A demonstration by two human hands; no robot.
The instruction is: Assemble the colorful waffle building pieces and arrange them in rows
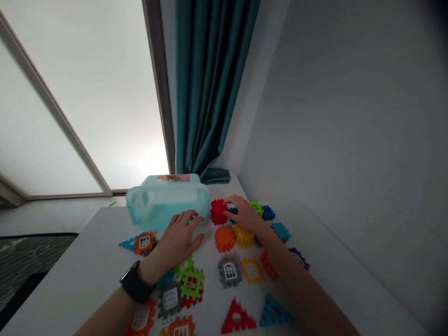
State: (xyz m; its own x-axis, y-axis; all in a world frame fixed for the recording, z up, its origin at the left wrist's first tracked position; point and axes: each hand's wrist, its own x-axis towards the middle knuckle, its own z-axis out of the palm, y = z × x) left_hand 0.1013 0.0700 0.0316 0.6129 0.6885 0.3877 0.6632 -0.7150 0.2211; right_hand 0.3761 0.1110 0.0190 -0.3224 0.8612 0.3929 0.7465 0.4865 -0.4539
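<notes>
My right hand (244, 213) reaches to the back of the table, its thumb and fingertips on the right side of a stack of red square interlocking blocks (218, 212). Held over the table in front of the clear turquoise plastic box (168, 212), my left hand (179, 241) has its fingers spread with nothing in them. Close to my right hand are stacks of orange blocks (224, 239) and yellow blocks (244, 236). Blue blocks behind that hand are partly hidden. Green window blocks (191, 283) lie below my left hand.
Nearer me are grey (230, 271) and yellow window blocks (252, 270), a red triangle (238, 318) and a blue triangle (275, 311). More orange and grey window blocks (170, 298) lie at front left. A wall (350, 140) borders the table's right; a teal curtain (206, 93) hangs behind.
</notes>
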